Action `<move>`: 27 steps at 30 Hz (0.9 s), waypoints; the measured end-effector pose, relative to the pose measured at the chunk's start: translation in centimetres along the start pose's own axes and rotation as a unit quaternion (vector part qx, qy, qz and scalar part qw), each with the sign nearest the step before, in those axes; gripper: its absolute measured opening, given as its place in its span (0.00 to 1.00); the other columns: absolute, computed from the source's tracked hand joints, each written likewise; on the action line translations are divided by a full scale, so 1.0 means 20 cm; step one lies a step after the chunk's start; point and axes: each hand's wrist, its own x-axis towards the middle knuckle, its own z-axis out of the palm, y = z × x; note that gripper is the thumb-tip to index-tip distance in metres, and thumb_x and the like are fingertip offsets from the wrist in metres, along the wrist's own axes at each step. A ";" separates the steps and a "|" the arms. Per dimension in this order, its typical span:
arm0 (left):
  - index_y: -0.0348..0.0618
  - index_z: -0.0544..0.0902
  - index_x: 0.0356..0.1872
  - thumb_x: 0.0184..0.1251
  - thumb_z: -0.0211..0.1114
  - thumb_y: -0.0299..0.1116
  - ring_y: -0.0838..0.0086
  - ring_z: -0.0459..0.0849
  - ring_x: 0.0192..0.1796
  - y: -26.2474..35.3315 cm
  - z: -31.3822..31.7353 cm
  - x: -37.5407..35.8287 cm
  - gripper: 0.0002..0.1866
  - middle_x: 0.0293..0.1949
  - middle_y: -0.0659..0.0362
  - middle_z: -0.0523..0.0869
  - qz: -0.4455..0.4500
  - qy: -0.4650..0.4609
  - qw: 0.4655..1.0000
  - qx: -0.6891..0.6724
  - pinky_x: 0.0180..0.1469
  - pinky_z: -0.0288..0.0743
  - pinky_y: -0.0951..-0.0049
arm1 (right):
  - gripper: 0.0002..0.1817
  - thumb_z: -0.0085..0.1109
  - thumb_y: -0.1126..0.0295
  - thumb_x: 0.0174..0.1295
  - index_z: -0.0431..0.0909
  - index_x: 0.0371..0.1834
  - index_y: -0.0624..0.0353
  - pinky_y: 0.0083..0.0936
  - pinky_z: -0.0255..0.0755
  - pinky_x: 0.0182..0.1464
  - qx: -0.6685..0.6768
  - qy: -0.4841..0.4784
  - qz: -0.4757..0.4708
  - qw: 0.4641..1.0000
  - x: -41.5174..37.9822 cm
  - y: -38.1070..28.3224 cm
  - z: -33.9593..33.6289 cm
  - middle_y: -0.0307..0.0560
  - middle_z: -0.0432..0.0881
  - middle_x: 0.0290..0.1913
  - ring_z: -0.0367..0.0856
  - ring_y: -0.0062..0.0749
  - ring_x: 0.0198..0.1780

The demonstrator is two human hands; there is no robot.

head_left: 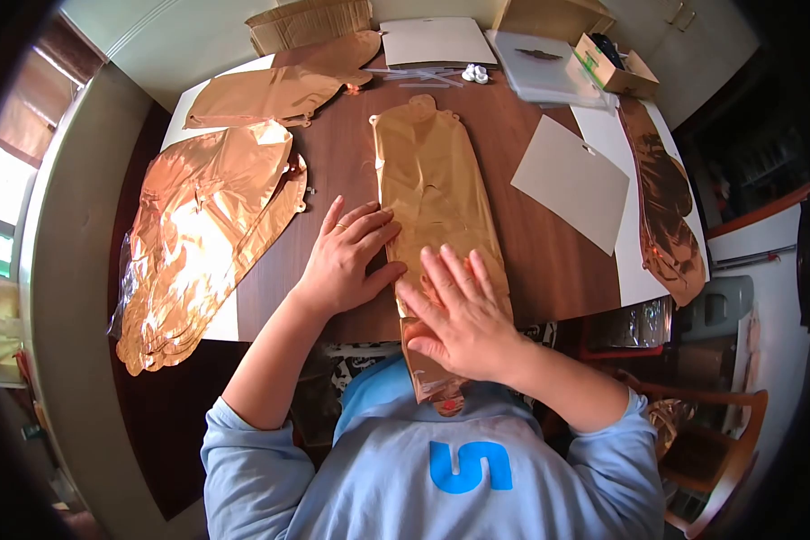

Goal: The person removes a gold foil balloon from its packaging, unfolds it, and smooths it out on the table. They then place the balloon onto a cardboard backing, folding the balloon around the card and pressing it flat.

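Note:
A long, flat gold foil balloon lies lengthwise on the brown table in front of me, its near end hanging over the edge toward my lap. My left hand rests at its left edge, fingers spread and fingertips touching the foil. Flat across its lower part is my right hand, fingers stretched out and covering some of the foil. Neither hand grips anything that I can see.
Stacked shiny foil balloons hang over the table's left edge, with more foil behind. White card lies at right, near dark copper foil. Thin white sticks, a plastic box and a small carton stand at the back.

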 end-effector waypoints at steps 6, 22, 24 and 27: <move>0.47 0.84 0.56 0.59 0.72 0.49 0.60 0.75 0.69 0.00 -0.01 0.00 0.27 0.59 0.57 0.83 0.001 -0.001 1.000 0.006 0.77 0.52 0.43 | 0.39 0.56 0.42 0.66 0.65 0.77 0.46 0.66 0.42 0.77 -0.042 -0.060 -0.032 0.997 -0.08 -0.07 0.04 0.60 0.55 0.79 0.50 0.62 0.80; 0.48 0.84 0.57 0.57 0.75 0.46 0.61 0.75 0.69 -0.01 -0.02 0.01 0.27 0.59 0.58 0.84 0.007 -0.007 1.000 0.007 0.77 0.50 0.42 | 0.37 0.55 0.41 0.67 0.64 0.78 0.41 0.69 0.34 0.77 -0.017 -0.023 0.001 1.000 0.00 -0.02 0.10 0.59 0.52 0.81 0.45 0.60 0.82; 0.48 0.85 0.55 0.58 0.73 0.48 0.61 0.76 0.68 -0.02 -0.02 0.03 0.25 0.58 0.58 0.84 0.011 0.003 1.000 0.021 0.77 0.52 0.42 | 0.38 0.55 0.41 0.66 0.63 0.79 0.40 0.69 0.34 0.77 -0.028 -0.030 -0.004 0.999 -0.01 -0.02 0.10 0.58 0.51 0.81 0.45 0.60 0.82; 0.48 0.85 0.54 0.59 0.71 0.49 0.61 0.76 0.68 -0.13 0.00 0.11 0.24 0.58 0.58 0.84 0.019 0.017 0.999 0.043 0.76 0.53 0.43 | 0.40 0.58 0.42 0.65 0.62 0.79 0.40 0.69 0.36 0.76 -0.033 -0.017 -0.010 0.999 -0.01 -0.02 0.10 0.58 0.51 0.81 0.46 0.61 0.81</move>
